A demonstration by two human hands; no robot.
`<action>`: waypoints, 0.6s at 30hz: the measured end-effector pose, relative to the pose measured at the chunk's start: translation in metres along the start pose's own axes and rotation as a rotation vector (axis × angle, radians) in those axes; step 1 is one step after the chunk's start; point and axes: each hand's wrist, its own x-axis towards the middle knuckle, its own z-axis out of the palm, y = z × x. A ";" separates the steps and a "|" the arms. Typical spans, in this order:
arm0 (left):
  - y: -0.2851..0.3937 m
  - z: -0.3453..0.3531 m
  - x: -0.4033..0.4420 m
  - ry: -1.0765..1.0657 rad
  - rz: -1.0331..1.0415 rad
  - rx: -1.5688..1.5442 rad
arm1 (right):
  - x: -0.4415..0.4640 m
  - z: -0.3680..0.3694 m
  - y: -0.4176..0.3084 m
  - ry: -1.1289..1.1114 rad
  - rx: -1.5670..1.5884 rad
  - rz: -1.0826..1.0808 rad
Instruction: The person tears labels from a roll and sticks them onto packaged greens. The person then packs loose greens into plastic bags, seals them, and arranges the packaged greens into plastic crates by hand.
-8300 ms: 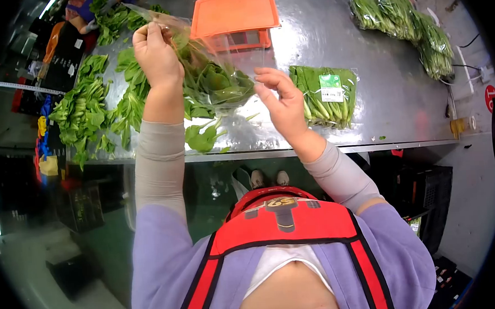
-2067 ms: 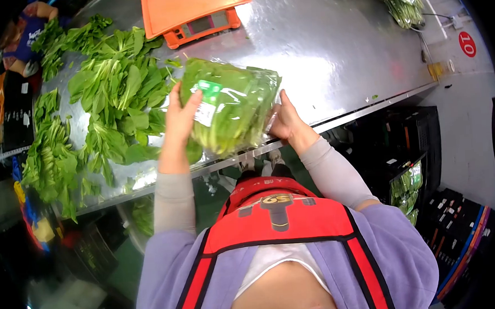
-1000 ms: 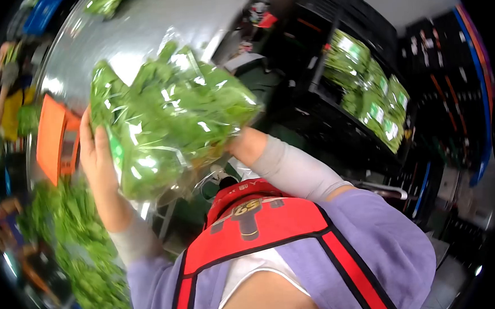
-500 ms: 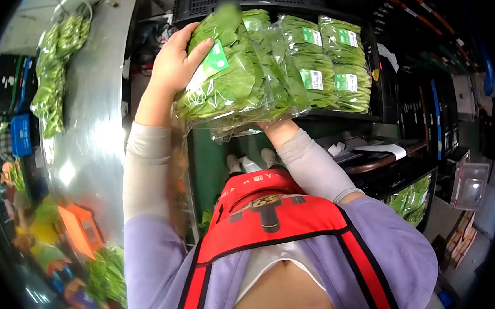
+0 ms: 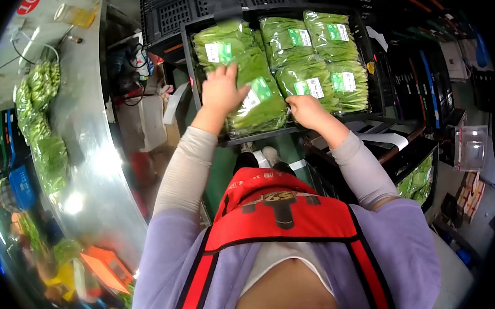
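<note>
My left hand [image 5: 221,92] rests with spread fingers on a clear bag of leafy greens [image 5: 269,112] at the near left of a black crate [image 5: 362,40]. At that bag's right edge, my right hand [image 5: 308,111] has its fingers curled in, seemingly pinching the plastic; the fingertips are partly hidden. Behind the left hand lies another bag of leafy greens [image 5: 204,41] with a green and white label. Several similar labelled bags [image 5: 286,47] fill the crate's right side in two columns.
A steel table [image 5: 85,136] runs along the left, with bagged greens [image 5: 49,161] on its far edge and an orange box [image 5: 107,268] at its near end. Black crates [image 5: 171,14] stand behind. A lower crate [image 5: 422,180] holds more greens at right. People are at lower left.
The bags my hands held up at the left have come down into the crate's left side. My left hand now lies on top of one, and my right hand has come out from underneath.
</note>
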 end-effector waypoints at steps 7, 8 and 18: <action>-0.031 0.029 -0.009 0.015 -0.035 -0.285 | 0.025 0.031 0.004 0.151 0.778 0.325; -0.035 0.036 -0.008 0.082 -0.097 -0.389 | 0.028 0.031 0.002 0.144 0.895 0.354; -0.035 0.023 -0.023 -0.086 -0.078 -0.483 | 0.028 0.021 -0.052 0.116 1.214 0.313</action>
